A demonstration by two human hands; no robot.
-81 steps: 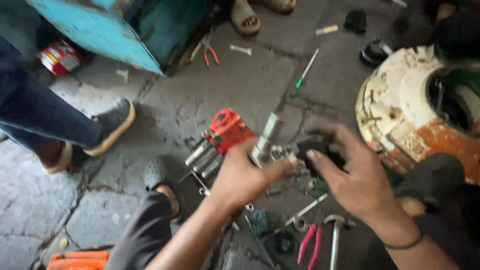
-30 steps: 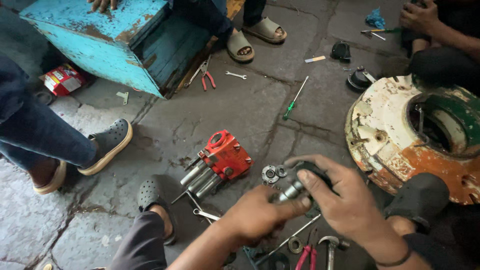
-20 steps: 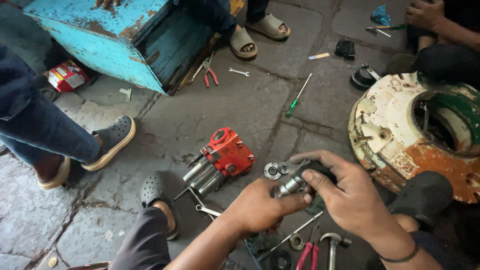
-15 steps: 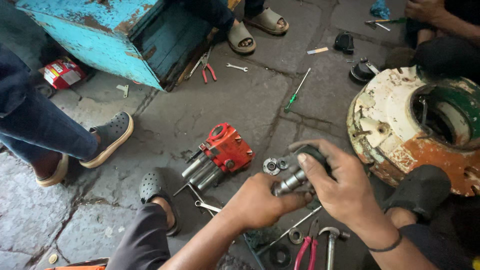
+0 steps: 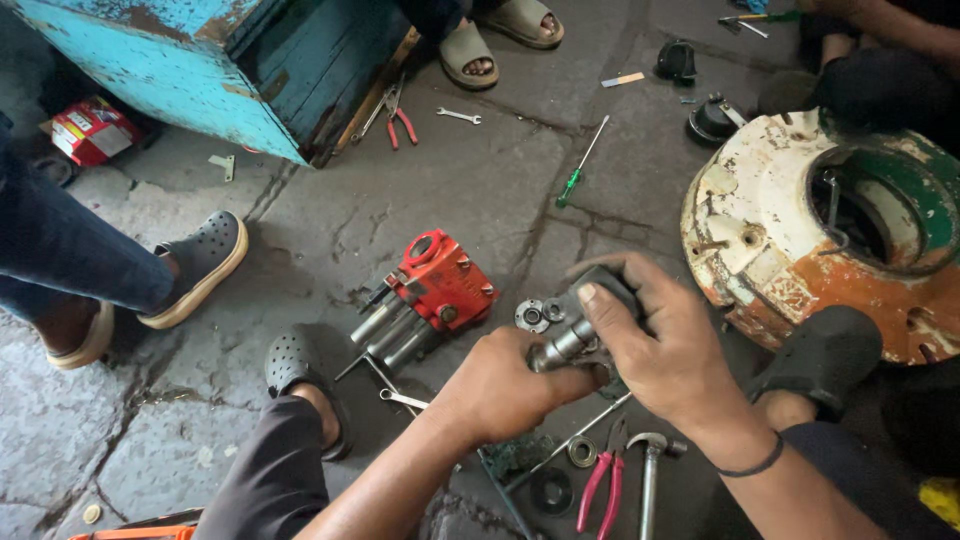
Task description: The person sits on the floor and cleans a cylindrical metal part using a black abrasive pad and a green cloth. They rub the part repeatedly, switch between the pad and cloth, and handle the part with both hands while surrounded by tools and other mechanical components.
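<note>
My left hand (image 5: 500, 385) grips the lower end of a short silver metal shaft (image 5: 563, 343). My right hand (image 5: 655, 345) closes over a black part (image 5: 600, 285) fitted on the shaft's upper end, fingers wrapped around it. Both hands hover just above the cracked concrete floor (image 5: 440, 190). Just left of the hands lies a red valve block (image 5: 440, 280) with several steel spools sticking out of it. A small round flange (image 5: 531, 316) rests on the floor beside the shaft.
A rusty white-and-orange round housing (image 5: 790, 250) sits at right. Red pliers (image 5: 598, 488), a hammer (image 5: 648, 470), rings and a wrench (image 5: 405, 400) lie below my hands. A green screwdriver (image 5: 578, 165), a blue wooden crate (image 5: 200, 60) and other people's feet are further off.
Over the last seconds both hands came down from chest height toward the floor with the shaft. The right hand's fingers have shifted around the black part; the view drifted slightly.
</note>
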